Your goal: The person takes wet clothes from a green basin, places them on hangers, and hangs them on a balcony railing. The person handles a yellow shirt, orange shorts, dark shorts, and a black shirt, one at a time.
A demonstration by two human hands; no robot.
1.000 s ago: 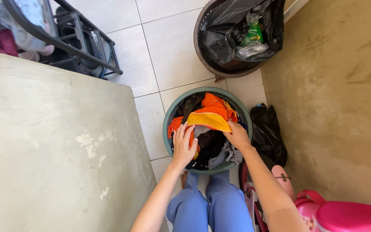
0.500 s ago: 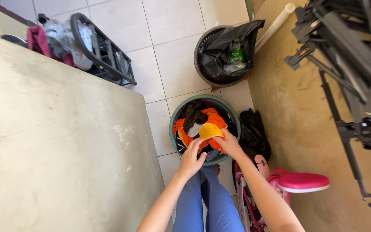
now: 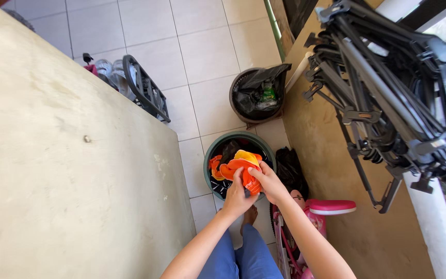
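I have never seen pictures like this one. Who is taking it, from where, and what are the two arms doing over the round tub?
There is no machine here. A person wears a camera on the head, so the picture looks straight down past their own arms and blue trousers to a tiled floor.

The left hand and the right hand both grip an orange and yellow garment, bunched up just above a green tub that holds more mixed clothes.

Around it: a large beige surface fills the left side, with a dark metal rack at its far edge. Farther away stands a bin lined with a black bag. A black bag lies beside the tub, and a pink child's bicycle stands by the right arm. At the upper right hangs a cluster of black clothes hangers.
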